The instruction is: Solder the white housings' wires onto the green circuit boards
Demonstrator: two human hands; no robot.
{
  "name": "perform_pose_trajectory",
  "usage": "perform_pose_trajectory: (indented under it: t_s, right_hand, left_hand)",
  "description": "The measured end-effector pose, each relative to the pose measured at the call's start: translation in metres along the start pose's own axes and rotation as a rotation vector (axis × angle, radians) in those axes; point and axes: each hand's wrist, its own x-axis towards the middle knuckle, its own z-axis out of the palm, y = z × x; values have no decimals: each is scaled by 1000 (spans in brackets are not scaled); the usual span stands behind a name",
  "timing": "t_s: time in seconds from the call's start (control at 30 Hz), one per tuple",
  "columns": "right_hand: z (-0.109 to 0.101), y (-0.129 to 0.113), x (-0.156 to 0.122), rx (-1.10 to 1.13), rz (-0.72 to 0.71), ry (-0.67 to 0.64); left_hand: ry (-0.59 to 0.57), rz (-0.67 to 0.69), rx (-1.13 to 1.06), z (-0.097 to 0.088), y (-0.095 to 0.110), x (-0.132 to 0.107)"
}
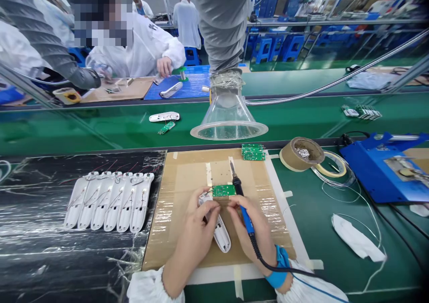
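My left hand [196, 231] is closed around a white plastic housing [221, 233] that lies on a cardboard mat [181, 182]. Thin wires run from the housing to a small green circuit board [224, 190] just above my fingers. My right hand [250, 225] grips a blue-handled soldering iron [241, 202] like a pen. Its black tip section points up and away, beside the board's right edge. A blue wrist strap [279, 265] circles my right wrist, and the iron's black cable trails past it.
Several white housings [110, 200] lie in a row on black film at left. Above the mat hangs a clear fume funnel [229, 122]. A stack of green boards [254, 152], a tape roll [300, 153], a blue soldering station [385, 169] and a white cloth [357, 240] sit right. A person in white works across the conveyor.
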Motion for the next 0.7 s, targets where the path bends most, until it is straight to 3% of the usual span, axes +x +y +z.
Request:
perform_pose_trajectory:
  t_s: [0.17, 0.33, 0.7]
  right_hand:
    - [-25, 7, -3, -31, 26, 58]
    - [-46, 7, -17, -122, 43, 7]
    - [-56, 1, -39, 94, 350, 133]
  left_hand:
    - [40, -109, 16, 12, 7, 7]
    - [86, -129, 76, 21, 12, 14]
    - [83, -112, 179, 24, 14, 14]
